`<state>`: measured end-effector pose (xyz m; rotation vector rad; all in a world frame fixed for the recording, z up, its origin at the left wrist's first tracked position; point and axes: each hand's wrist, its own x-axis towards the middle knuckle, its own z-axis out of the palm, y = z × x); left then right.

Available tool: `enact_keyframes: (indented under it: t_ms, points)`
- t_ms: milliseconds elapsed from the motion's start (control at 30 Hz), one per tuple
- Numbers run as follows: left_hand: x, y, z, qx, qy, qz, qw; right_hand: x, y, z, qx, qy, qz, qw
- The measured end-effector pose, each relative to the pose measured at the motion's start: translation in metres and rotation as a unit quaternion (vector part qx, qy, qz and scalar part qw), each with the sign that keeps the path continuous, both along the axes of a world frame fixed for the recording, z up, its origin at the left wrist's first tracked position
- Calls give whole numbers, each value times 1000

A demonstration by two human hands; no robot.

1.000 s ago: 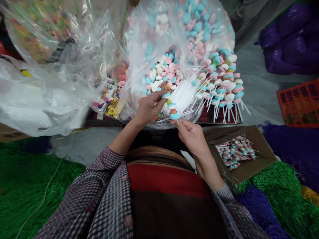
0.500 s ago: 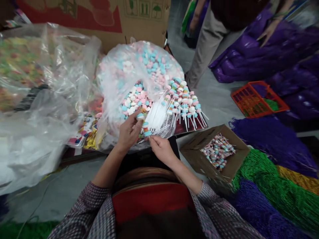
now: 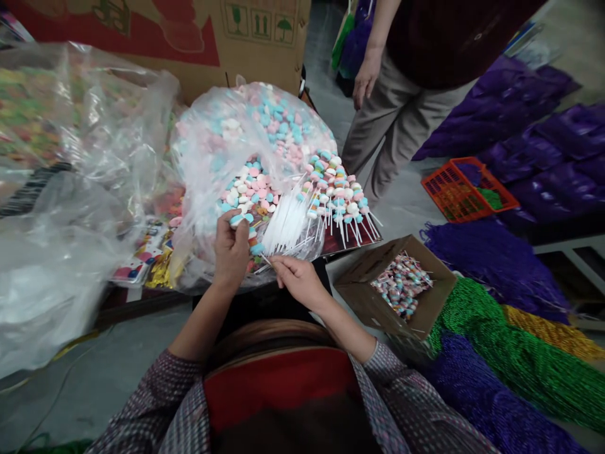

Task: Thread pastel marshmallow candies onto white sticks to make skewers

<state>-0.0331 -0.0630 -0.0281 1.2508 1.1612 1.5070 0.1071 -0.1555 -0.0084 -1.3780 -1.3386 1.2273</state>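
My right hand (image 3: 297, 276) pinches the lower end of a white stick (image 3: 266, 259). Blue, white and orange candies (image 3: 256, 244) are threaded on its upper part. Between the thumb and fingers of my left hand (image 3: 231, 251) is a blue-and-white candy (image 3: 241, 220), just above the stick's top. Whether that candy touches the stick I cannot tell. Beyond my hands lie loose pink, white and blue candies (image 3: 255, 185) in a big clear plastic bag (image 3: 198, 164). A bundle of bare white sticks (image 3: 286, 224) rests beside them, and finished candy sticks (image 3: 338, 189) are piled to the right.
A cardboard box (image 3: 352, 287) with wrapped candy sticks stands at the right, near green bead strands (image 3: 496, 340) and an orange basket (image 3: 466, 189). Another person (image 3: 401, 107) stands beyond the table. Bags of gummy candies (image 3: 33, 126) fill the left side.
My view has shifted slightly right, so the table things appear further left. My left hand with its candy has moved up and left, away from my right hand. The other person's arm now hangs down.
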Motion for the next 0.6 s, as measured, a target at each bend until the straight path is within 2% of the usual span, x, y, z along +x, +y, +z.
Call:
enact_keyframes:
  t_ms: [133, 267, 400, 533, 600]
  points:
    - [0, -1, -1, -5, 12, -28, 1000, -2, -3, -2, -50, 62, 12, 997]
    - [3, -3, 1, 5, 7, -25, 1000, -6, -5, -4, -51, 99, 11, 994]
    - [7, -8, -1, 18, 31, -58, 998, -11, -5, -5, -67, 113, -6, 991]
    - [5, -9, -5, 14, 30, -99, 995, -5, -4, 3, -119, 140, -11, 983]
    - [1, -7, -8, 13, 15, -106, 994, 10, -3, 13, -106, 125, -43, 986]
